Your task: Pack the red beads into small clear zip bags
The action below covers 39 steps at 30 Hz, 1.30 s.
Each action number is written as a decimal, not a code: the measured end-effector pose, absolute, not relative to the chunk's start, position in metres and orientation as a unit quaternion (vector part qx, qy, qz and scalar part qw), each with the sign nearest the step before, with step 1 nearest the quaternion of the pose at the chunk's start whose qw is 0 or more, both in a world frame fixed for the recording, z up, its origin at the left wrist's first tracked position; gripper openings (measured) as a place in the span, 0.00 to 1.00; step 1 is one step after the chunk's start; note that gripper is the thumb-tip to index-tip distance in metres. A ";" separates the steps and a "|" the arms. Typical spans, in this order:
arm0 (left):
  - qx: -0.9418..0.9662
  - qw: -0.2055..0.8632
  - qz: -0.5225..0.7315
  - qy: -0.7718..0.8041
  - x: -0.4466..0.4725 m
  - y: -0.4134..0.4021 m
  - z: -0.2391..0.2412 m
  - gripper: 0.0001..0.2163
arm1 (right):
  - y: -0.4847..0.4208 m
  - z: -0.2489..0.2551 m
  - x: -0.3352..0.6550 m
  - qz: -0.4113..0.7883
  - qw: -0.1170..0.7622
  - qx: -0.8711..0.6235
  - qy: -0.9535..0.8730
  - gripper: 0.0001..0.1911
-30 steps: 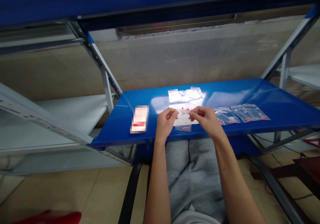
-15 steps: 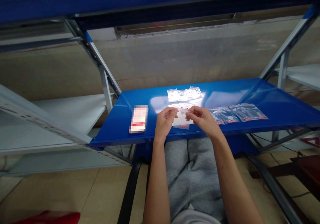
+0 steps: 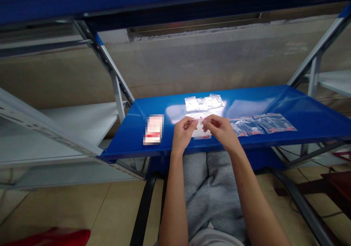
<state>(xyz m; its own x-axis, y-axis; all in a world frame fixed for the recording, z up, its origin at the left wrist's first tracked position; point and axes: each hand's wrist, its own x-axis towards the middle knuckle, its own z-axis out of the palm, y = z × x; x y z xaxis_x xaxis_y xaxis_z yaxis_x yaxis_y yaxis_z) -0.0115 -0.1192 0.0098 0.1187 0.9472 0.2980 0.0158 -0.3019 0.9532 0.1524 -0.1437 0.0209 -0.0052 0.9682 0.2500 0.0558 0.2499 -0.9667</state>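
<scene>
My left hand and my right hand pinch the top edge of a clear zip bag between thumbs and fingers, close to each other. Small red pieces lie at the bottom of this bag, near the table's front edge. Behind it is a white sheet with a red piece showing on it. Farther back several clear zip bags lie in a row, bright with glare. To the right of my right hand, filled zip bags hold red pieces along their lower edges.
A blue table stands before me, with a pixelated pale-and-red item at its left. Metal uprights rise at both sides, and a blue shelf hangs overhead. Chair armrests flank my legs.
My hands have come slightly closer together along the bag's top edge. The bag stays in both hands, and the whole view has shifted slightly.
</scene>
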 end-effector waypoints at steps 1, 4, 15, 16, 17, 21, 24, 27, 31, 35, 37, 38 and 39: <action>0.607 0.439 0.532 0.395 -0.012 -0.120 0.010 0.12 | -0.144 0.021 0.151 0.419 0.550 -0.448 -0.567 0.16; 0.608 0.444 0.529 0.391 -0.013 -0.120 0.011 0.12 | -0.144 0.021 0.150 0.422 0.555 -0.445 -0.562 0.17; 0.616 0.456 0.516 0.383 -0.015 -0.121 0.011 0.12 | -0.147 0.025 0.153 0.422 0.546 -0.439 -0.575 0.15; 0.616 0.454 0.516 0.385 -0.015 -0.121 0.011 0.13 | -0.147 0.025 0.153 0.428 0.543 -0.437 -0.575 0.15; 0.616 0.454 0.515 0.386 -0.014 -0.121 0.010 0.13 | -0.147 0.025 0.153 0.436 0.538 -0.434 -0.576 0.14; 0.622 0.459 0.505 0.384 -0.014 -0.118 0.007 0.14 | -0.146 0.024 0.151 0.457 0.527 -0.418 -0.581 0.14; 0.625 0.462 0.502 0.379 -0.014 -0.117 0.005 0.14 | -0.144 0.022 0.152 0.445 0.529 -0.416 -0.590 0.16; 0.631 0.465 0.495 0.374 -0.014 -0.117 0.005 0.14 | -0.143 0.020 0.153 0.430 0.528 -0.426 -0.596 0.19; 0.643 0.468 0.486 0.363 -0.015 -0.118 0.007 0.15 | -0.144 0.017 0.155 0.414 0.531 -0.440 -0.594 0.21; 0.653 0.460 0.479 0.363 -0.015 -0.119 0.009 0.14 | -0.144 0.015 0.157 0.392 0.528 -0.447 -0.607 0.19; 0.657 0.452 0.476 0.371 -0.016 -0.119 0.008 0.14 | -0.144 0.015 0.157 0.385 0.525 -0.448 -0.612 0.18; 0.658 0.447 0.475 0.375 -0.016 -0.119 0.008 0.13 | -0.143 0.015 0.157 0.388 0.525 -0.449 -0.610 0.18; 0.661 0.440 0.475 0.380 -0.017 -0.119 0.008 0.13 | -0.143 0.014 0.157 0.394 0.526 -0.450 -0.605 0.17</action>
<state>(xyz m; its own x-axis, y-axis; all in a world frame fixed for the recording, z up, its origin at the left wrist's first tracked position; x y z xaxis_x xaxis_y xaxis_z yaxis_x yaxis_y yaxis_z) -0.0165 -0.1189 0.0078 0.2602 0.9204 0.2919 0.0847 -0.3229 0.9426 0.1572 -0.1429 0.0143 -0.0427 0.9585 0.2818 0.1294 0.2850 -0.9498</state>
